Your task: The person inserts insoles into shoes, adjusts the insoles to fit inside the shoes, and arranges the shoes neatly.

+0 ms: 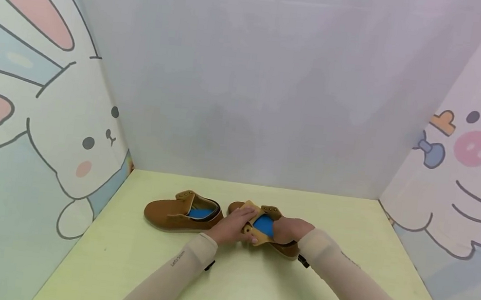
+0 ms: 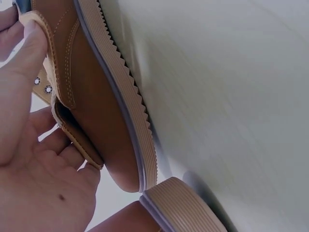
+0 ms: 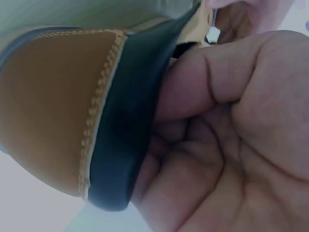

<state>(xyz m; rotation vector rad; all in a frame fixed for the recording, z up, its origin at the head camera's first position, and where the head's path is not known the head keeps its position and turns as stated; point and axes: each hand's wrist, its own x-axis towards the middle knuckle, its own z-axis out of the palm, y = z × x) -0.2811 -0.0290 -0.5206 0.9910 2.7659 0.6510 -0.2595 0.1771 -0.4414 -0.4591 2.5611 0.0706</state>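
A brown lace-up shoe (image 1: 287, 249) with a tan tongue (image 1: 261, 238) and a blue insole (image 1: 264, 225) lies between the two hands. My left hand (image 1: 234, 225) grips its front opening, thumb on the stitched eyelet flap (image 2: 60, 53) and other fingers behind the tongue, as the left wrist view shows. My right hand (image 1: 291, 229) reaches into the heel end, its bent fingers passing behind the dark padded collar (image 3: 128, 116); the fingertips are hidden, so whether they hold the insole cannot be seen. The matching brown shoe (image 1: 165, 213), also with a blue insole, sits to the left.
Both shoes are on a pale yellow table (image 1: 123, 265). A plain light wall (image 1: 247, 82) closes off the back. Side panels printed with a rabbit (image 1: 68, 151) and a white cartoon animal (image 1: 451, 192) stand left and right.
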